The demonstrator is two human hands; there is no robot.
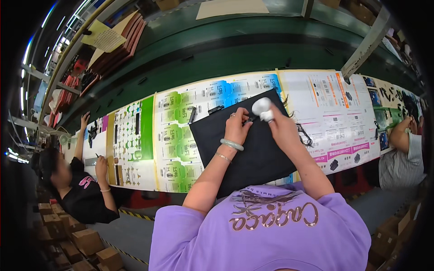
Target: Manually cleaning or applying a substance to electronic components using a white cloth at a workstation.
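My left hand [236, 128] is closed in a pinch on a small dark piece, too small to name, above a black cloth [244, 158]. Close beside it, my right hand [284, 128] grips a white rounded thing [261, 107] with a narrower lower end; blur hides its exact kind. That white thing is held tilted over the small dark piece. Two small black bars, one upright-looking bar [192, 115] and one lying bar [216, 109], are at the cloth's far left edge. Black strands [305, 135] stick out at the cloth's right side.
Printed sheets [321, 104] cover the bench. Beyond runs a dark green conveyor belt [190, 67] with scattered small black pieces. A metal post [367, 43] stands at the far right. Co-workers sit left [81, 185] and right [400, 158]. Cardboard boxes [87, 241] lie low at left.
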